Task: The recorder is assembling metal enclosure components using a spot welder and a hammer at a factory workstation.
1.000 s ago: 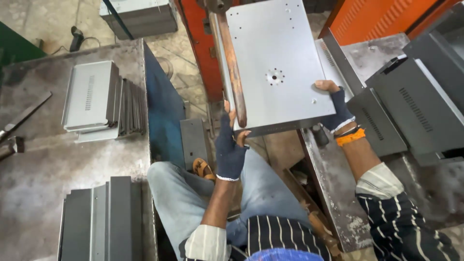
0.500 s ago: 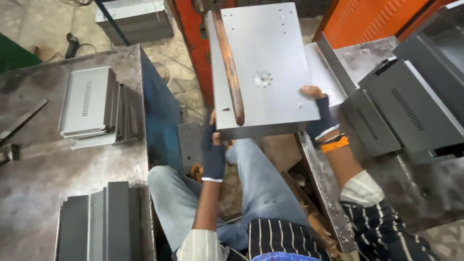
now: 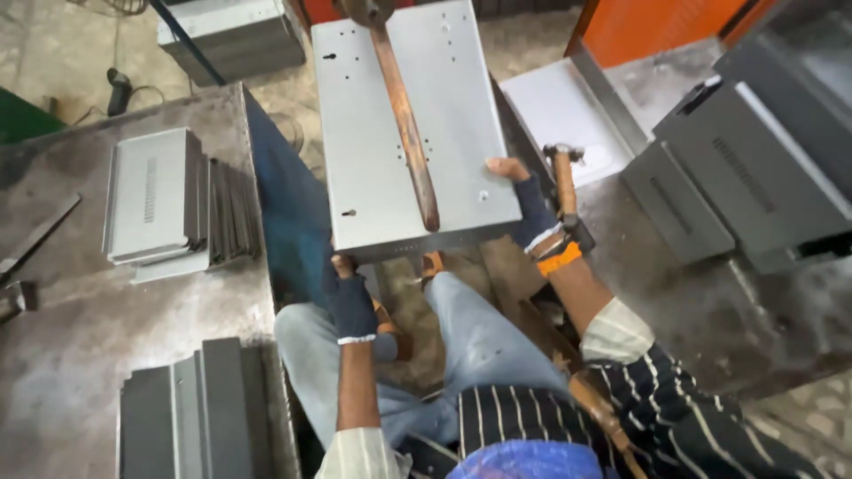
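Both gloved hands, the left hand (image 3: pixel 352 302) at the near-left corner and the right hand (image 3: pixel 531 202) at the right edge, grip the grey sheet-metal panel (image 3: pixel 390 133), which has slid further under the copper welding arm (image 3: pixel 404 120) than a moment ago.

"What colours are you seeing?"

"My gloves (image 3: pixel 353 306) are dark blue, my wristband (image 3: pixel 559 258) orange, my shirt (image 3: pixel 532 417) black with white stripes."

"And the panel (image 3: pixel 408 133)?"

"Pale grey, under a rusty-brown arm (image 3: pixel 406 120); behind it, an orange cabinet (image 3: pixel 657 27)."
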